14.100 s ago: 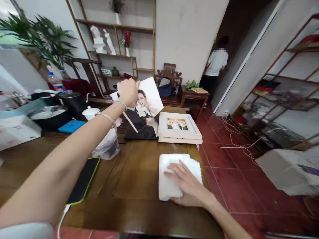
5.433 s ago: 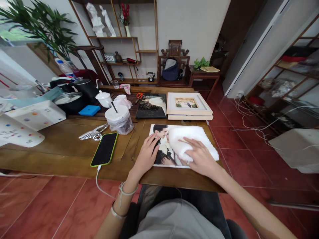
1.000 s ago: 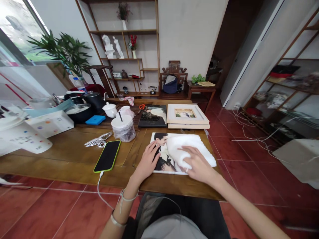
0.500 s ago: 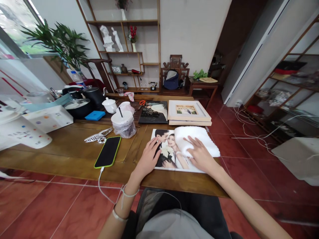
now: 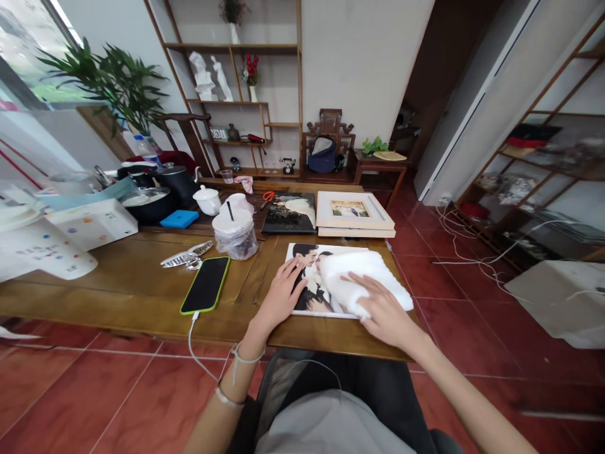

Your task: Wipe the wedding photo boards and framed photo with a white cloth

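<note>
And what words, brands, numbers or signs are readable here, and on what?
"3": on the number display; neighbouring digits unclear.
Bottle label: too blurred.
Large cup and white box: print too small, blurred.
Photo panel and white towel: no text visible.

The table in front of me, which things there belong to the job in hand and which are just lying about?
In hand:
photo panel, under the left hand
white cloth, under the right hand, covering part of the photo

Apparently lying about:
phone
silver metal tool
cup with straw
blue box
dark picture and framed picture, untouched but perhaps related
</note>
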